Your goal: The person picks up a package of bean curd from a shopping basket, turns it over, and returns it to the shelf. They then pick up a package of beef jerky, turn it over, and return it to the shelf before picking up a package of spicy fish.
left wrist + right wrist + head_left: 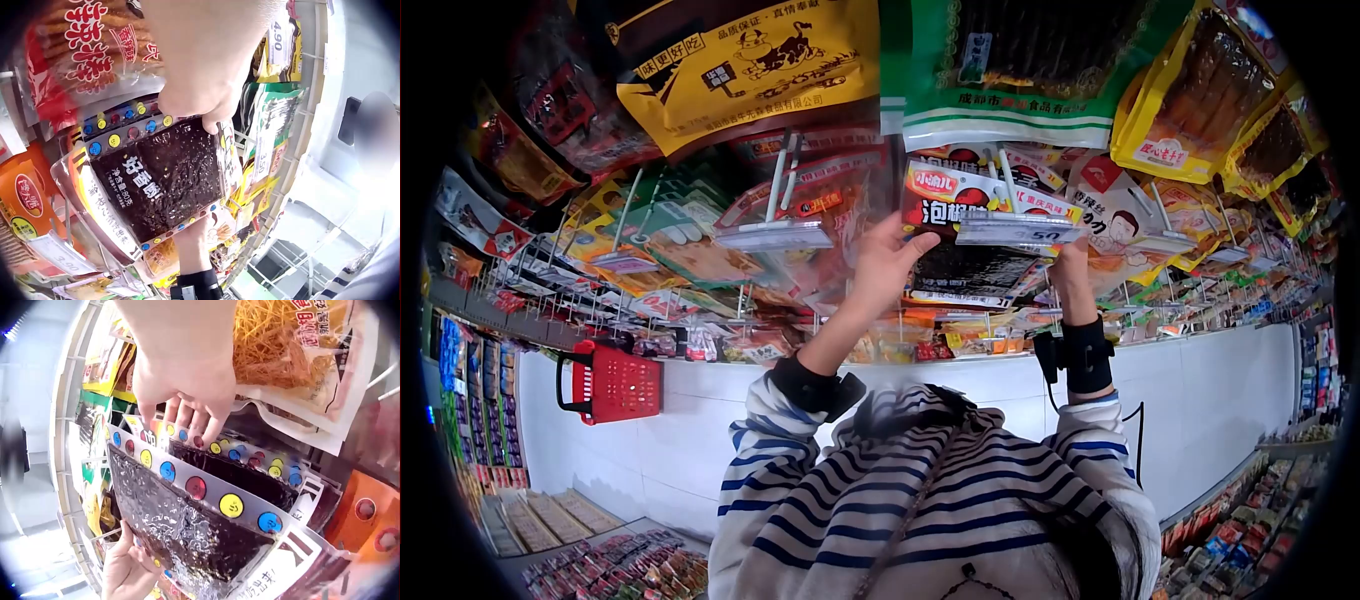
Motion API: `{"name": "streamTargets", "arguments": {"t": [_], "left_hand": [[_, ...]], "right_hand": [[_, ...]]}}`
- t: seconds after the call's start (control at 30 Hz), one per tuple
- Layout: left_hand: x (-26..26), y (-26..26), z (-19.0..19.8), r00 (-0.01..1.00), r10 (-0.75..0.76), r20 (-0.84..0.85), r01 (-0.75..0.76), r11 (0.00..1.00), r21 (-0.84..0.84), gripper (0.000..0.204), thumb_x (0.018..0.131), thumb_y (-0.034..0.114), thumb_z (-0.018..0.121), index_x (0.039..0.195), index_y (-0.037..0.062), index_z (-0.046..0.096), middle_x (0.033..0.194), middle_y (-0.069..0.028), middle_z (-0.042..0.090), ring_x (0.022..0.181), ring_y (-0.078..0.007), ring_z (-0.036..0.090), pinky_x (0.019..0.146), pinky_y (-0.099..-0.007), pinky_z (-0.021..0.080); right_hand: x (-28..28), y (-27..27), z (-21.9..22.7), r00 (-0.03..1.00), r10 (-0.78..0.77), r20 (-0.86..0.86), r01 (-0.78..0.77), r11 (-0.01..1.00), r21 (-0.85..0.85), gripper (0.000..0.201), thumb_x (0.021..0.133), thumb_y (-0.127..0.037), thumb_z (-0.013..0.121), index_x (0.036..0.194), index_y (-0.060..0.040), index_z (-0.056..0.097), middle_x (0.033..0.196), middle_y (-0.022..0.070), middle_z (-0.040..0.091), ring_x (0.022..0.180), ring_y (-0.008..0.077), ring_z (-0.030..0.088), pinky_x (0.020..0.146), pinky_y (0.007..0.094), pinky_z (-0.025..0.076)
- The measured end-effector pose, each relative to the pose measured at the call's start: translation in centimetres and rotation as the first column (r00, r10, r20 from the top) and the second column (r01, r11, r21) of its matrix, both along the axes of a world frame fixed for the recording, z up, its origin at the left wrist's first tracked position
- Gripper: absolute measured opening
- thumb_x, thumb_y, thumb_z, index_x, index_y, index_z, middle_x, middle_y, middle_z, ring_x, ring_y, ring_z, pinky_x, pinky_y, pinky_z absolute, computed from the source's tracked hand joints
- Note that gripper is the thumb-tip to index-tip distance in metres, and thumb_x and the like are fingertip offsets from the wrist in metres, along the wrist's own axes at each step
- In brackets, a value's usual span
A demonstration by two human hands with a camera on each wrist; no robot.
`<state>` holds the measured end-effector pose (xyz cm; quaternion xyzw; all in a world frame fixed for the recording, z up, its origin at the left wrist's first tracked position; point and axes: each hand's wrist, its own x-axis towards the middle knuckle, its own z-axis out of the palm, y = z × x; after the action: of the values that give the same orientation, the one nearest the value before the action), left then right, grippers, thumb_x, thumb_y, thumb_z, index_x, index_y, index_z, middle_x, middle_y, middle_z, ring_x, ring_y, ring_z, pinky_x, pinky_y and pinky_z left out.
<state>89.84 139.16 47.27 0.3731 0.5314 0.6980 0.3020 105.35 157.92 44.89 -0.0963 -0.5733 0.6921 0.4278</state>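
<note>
A dark packet [975, 268] with a white label strip hangs on a rack, with a price tag [1020, 230] in front of it. My left hand [885, 262] grips its left edge; in the left wrist view that hand [203, 69] has its fingertips at the packet [162, 175] with coloured dots along its borders. My right hand [1072, 270] is at the opposite edge. Seen from the right wrist, the hand [187, 375] curls its fingers over the dotted border, between the front packet [187, 519] and another dark one [231, 475] behind.
Large yellow [750, 60] and green [1030, 70] bags hang above. Other snack packets, metal hooks and price tags crowd both sides. A red basket [618, 388] stands on the pale floor [1200, 390], and more stocked shelves are at the far left and right.
</note>
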Motion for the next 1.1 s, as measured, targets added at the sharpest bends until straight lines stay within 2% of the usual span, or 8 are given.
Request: {"name": "streamTargets", "arguments": {"t": [0.03, 0.1, 0.17, 0.23, 0.47, 0.6, 0.87, 1.1], "left_hand": [[-0.1, 0.1, -0.3, 1.0, 0.007, 0.003, -0.007, 1.0, -0.024, 0.028, 0.079, 0.007, 0.058, 0.104, -0.0014, 0.049, 0.097, -0.0056, 0.058, 0.087, -0.0099, 0.053, 0.077, -0.0225, 0.041], [-0.2, 0.2, -0.6, 1.0, 0.01, 0.008, -0.01, 0.999, -0.04, 0.028, 0.079, 0.007, 0.057, 0.104, -0.0014, 0.049, 0.097, -0.0057, 0.057, 0.087, -0.0099, 0.052, 0.077, -0.0225, 0.041], [-0.2, 0.2, -0.6, 1.0, 0.002, 0.01, -0.002, 1.0, -0.019, 0.028, 0.079, 0.008, 0.057, 0.104, -0.0013, 0.048, 0.098, -0.0059, 0.057, 0.087, -0.0099, 0.052, 0.077, -0.0226, 0.04], [0.0, 0.2, -0.3, 1.0, -0.008, 0.004, 0.007, 1.0, 0.018, 0.028, 0.08, 0.008, 0.057, 0.104, -0.0013, 0.048, 0.098, -0.0061, 0.057, 0.087, -0.0098, 0.052, 0.077, -0.0226, 0.04], [0.2, 0.6, 0.0, 0.999, 0.044, 0.003, -0.044, 0.996, 0.083, 0.027, 0.079, 0.011, 0.059, 0.101, -0.0017, 0.05, 0.093, -0.0062, 0.058, 0.083, -0.0095, 0.052, 0.074, -0.0236, 0.041], [0.0, 0.7, -0.1, 0.997, 0.072, -0.041, -0.07, 0.997, 0.041, 0.029, 0.078, 0.012, 0.06, 0.101, -0.0021, 0.05, 0.093, -0.0072, 0.059, 0.083, -0.0098, 0.052, 0.075, -0.0237, 0.041], [0.2, 1.1, -0.1, 0.994, 0.107, -0.017, -0.105, 0.991, 0.082, 0.028, 0.077, 0.012, 0.06, 0.1, -0.0021, 0.05, 0.093, -0.0074, 0.059, 0.083, -0.0096, 0.053, 0.073, -0.0231, 0.041], [0.1, 0.9, 0.0, 0.995, 0.087, -0.044, -0.086, 0.996, 0.03, 0.027, 0.08, 0.006, 0.056, 0.104, -0.0019, 0.049, 0.097, -0.0068, 0.058, 0.086, -0.0102, 0.054, 0.077, -0.0224, 0.042]], "right_hand": [[-0.1, 0.3, 0.1, 0.999, 0.0, 0.042, -0.003, 0.998, 0.064, 0.028, 0.084, -0.019, 0.046, 0.102, 0.0013, 0.05, 0.097, 0.0077, 0.055, 0.085, 0.0115, 0.053, 0.072, 0.0232, 0.043], [-0.4, 0.3, 1.3, 0.995, 0.079, 0.06, -0.078, 0.997, -0.011, 0.024, 0.082, -0.015, 0.05, 0.101, 0.0005, 0.051, 0.098, 0.0071, 0.055, 0.084, 0.0128, 0.054, 0.071, 0.0229, 0.043], [-1.1, 0.8, 0.8, 0.997, 0.049, 0.059, -0.029, 0.953, -0.301, 0.022, 0.082, -0.013, 0.049, 0.1, -0.0002, 0.051, 0.094, 0.0054, 0.056, 0.079, 0.0136, 0.055, 0.068, 0.0225, 0.043], [-0.9, 0.6, 0.6, 0.996, 0.045, 0.072, -0.014, 0.924, -0.382, 0.022, 0.082, -0.013, 0.048, 0.1, -0.0002, 0.051, 0.094, 0.0053, 0.056, 0.079, 0.0136, 0.055, 0.068, 0.0226, 0.043], [-0.6, -0.2, 0.4, 0.993, 0.048, 0.105, -0.024, 0.977, -0.214, 0.022, 0.083, -0.013, 0.047, 0.101, -0.0003, 0.05, 0.093, 0.005, 0.056, 0.078, 0.0137, 0.054, 0.067, 0.0229, 0.043], [-1.1, 0.0, 0.6, 0.993, 0.035, 0.114, -0.016, 0.986, -0.166, 0.022, 0.083, -0.013, 0.046, 0.101, -0.0004, 0.05, 0.092, 0.0048, 0.056, 0.078, 0.0137, 0.054, 0.067, 0.023, 0.043], [-2.3, 0.8, 0.7, 0.991, 0.021, 0.13, -0.003, 0.991, -0.137, 0.022, 0.084, -0.013, 0.045, 0.101, -0.0004, 0.05, 0.091, 0.0044, 0.056, 0.077, 0.0138, 0.054, 0.066, 0.0233, 0.043], [-2.3, 0.6, 0.5, 0.992, 0.009, 0.127, 0.007, 0.993, -0.121, 0.022, 0.085, -0.014, 0.044, 0.102, -0.0005, 0.049, 0.09, 0.0041, 0.056, 0.076, 0.0138, 0.053, 0.066, 0.0236, 0.042]]}}
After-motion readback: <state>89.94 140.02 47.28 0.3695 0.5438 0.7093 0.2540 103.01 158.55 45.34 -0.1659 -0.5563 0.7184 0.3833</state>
